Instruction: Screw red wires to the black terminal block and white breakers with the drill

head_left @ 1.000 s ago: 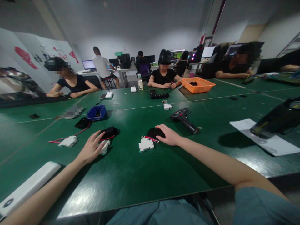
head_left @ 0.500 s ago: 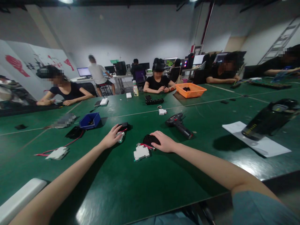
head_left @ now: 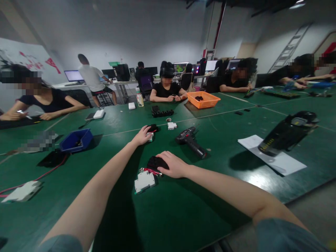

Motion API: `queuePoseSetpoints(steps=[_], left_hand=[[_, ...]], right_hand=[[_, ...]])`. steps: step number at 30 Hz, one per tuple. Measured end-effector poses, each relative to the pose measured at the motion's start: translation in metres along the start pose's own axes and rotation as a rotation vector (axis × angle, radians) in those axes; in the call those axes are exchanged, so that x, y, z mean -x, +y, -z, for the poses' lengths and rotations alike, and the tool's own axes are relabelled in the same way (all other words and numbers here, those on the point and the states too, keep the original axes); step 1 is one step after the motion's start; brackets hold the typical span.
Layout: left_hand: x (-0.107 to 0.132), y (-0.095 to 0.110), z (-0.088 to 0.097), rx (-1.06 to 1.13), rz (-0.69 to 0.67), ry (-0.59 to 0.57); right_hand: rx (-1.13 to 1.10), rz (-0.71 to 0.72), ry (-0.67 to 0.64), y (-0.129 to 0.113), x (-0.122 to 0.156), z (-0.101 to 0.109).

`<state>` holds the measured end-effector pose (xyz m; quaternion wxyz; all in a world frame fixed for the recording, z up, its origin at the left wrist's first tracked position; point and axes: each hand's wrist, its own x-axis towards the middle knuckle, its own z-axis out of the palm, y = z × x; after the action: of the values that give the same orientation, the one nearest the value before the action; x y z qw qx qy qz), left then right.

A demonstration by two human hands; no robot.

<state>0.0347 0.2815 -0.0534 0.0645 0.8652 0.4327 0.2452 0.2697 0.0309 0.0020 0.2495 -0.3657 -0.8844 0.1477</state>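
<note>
My left hand [head_left: 141, 137] is stretched toward the table's middle, its fingers closed over a black block [head_left: 153, 128]. A small white circuit breaker [head_left: 150, 137] shows beneath those fingers. Nearer to me, my right hand [head_left: 174, 165] grips a dark, ribbed block [head_left: 156, 163] from its right side, thumb in front. The palm hides part of that block. Red wires [head_left: 151, 171] with metal ends lie along its near edge, touching a larger-looking white circuit breaker [head_left: 145, 181] that rests flat on the green table [head_left: 178, 210].
A black cordless drill [head_left: 191, 140] lies beyond my right hand, near another white breaker [head_left: 172, 126]. Leftward are a blue bin [head_left: 76, 140] and a wired breaker [head_left: 23, 191]. A dark bottle [head_left: 287, 134] and paper [head_left: 292, 166] are right. Co-workers sit around an orange basket [head_left: 203, 100].
My left hand has slid away from me and to the right, carrying the black block and small breaker. My right hand stays on its block. The whole view has turned slightly right.
</note>
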Motion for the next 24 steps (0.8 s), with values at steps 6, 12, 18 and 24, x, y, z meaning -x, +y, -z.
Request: queuePoseSetpoints(steps=[6, 12, 18, 24], left_hand=[[-0.029, 0.009, -0.009, -0.042, 0.031, 0.009], [-0.027, 0.041, -0.001, -0.144, 0.09, 0.123], [0.011, 0.054, 0.013, -0.133, 0.139, 0.187], [0.096, 0.066, 0.034, -0.032, 0.086, 0.035]], right_hand=[[-0.01, -0.003, 0.0, 0.002, -0.001, -0.001], [0.003, -0.021, -0.008, 0.0, -0.001, 0.0], [-0.004, -0.033, -0.028, -0.004, 0.0, 0.004], [-0.015, 0.003, 0.003, 0.0, 0.001, -0.002]])
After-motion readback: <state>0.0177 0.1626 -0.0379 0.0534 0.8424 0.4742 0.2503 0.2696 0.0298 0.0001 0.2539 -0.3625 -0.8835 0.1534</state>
